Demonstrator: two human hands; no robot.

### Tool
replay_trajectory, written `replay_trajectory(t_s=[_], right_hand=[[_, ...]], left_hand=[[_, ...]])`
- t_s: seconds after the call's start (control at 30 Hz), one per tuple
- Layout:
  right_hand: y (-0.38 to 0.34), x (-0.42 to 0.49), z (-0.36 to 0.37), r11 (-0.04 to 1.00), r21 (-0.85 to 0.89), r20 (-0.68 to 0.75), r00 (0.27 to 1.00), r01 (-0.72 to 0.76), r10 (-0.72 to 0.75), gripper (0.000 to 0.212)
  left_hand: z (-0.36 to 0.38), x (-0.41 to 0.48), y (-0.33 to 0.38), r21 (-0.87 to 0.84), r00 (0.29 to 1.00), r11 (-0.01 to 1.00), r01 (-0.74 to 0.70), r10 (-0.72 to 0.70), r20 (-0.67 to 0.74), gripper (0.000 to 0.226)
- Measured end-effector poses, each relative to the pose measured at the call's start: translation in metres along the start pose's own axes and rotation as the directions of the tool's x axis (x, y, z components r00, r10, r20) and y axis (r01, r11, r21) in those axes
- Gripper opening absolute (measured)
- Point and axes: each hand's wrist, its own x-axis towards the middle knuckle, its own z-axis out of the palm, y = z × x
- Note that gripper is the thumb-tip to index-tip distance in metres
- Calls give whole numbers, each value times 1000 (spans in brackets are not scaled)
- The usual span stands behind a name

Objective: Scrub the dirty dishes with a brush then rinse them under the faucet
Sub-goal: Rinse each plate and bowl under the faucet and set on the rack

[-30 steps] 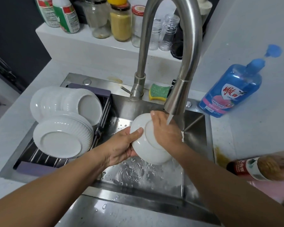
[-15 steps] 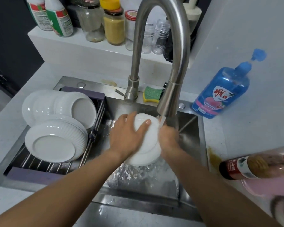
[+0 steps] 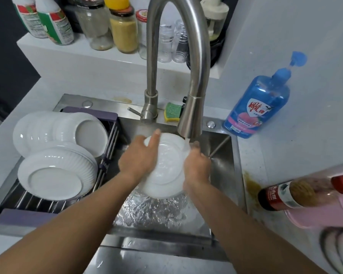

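A white plate [image 3: 166, 167] is held tilted over the steel sink [image 3: 224, 163], under the running faucet [image 3: 192, 119]. Water falls on its upper right rim and splashes below. My left hand [image 3: 139, 157] lies flat on the plate's left face with straight fingers reaching its top edge. My right hand [image 3: 196, 167] grips the plate's right rim, fingers curled round it. No brush is in view.
Several clean white plates [image 3: 55, 175] lean in a drying rack [image 3: 16, 214] over the sink's left half. A green and yellow sponge [image 3: 172, 112] lies behind the faucet. A blue soap bottle [image 3: 259, 107] and a sauce bottle [image 3: 297, 192] stand on the right counter. Jars line the back shelf.
The plate turned from back-facing to face-up under the stream. My left hand slid from its left edge onto its face, and my right hand moved to the right rim.
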Motion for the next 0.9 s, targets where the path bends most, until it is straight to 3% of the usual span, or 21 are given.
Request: replay_trajectory(t_s=[0.07,0.13,0.2,0.23,0.27,0.33,0.47,0.6,0.7,0.8,0.9], right_hand=[[5,13,-1,996,61,-51,997,-59,62,50],[10,21,0,988,102,-68,989,-120,127,48],[18,26,5,957,211,-55,975,-200,216,47],[24,31,8,935,260,-45,964,-241,261,48],[31,36,11,916,296,-33,956,-270,292,46],[36,35,12,902,315,-9,950,-294,313,39],[31,28,6,942,177,39,959,-285,282,42],[12,32,1,986,-103,132,981,-133,146,49],[-7,30,3,945,-317,275,961,82,9,46],[-17,21,11,811,-483,424,898,330,-112,54],[-12,8,21,652,-569,508,838,501,-201,58]], left_hand=[[1,-3,-12,-370,991,920,126,-103,80,72],[6,-15,-18,-729,947,606,317,-156,282,49],[12,-30,-19,-832,856,212,513,-50,515,42],[14,-38,-19,-817,820,100,568,26,572,44],[16,-44,-18,-801,797,49,596,86,598,46],[17,-49,-19,-794,783,67,604,133,607,52],[3,-38,-27,-770,771,266,579,128,624,54],[-21,-22,-32,-656,687,527,540,173,705,51],[-27,-16,-26,-587,627,623,518,190,755,46],[-19,-22,-14,-585,612,571,576,172,772,43],[-6,-26,-13,-623,627,381,683,131,768,52]])
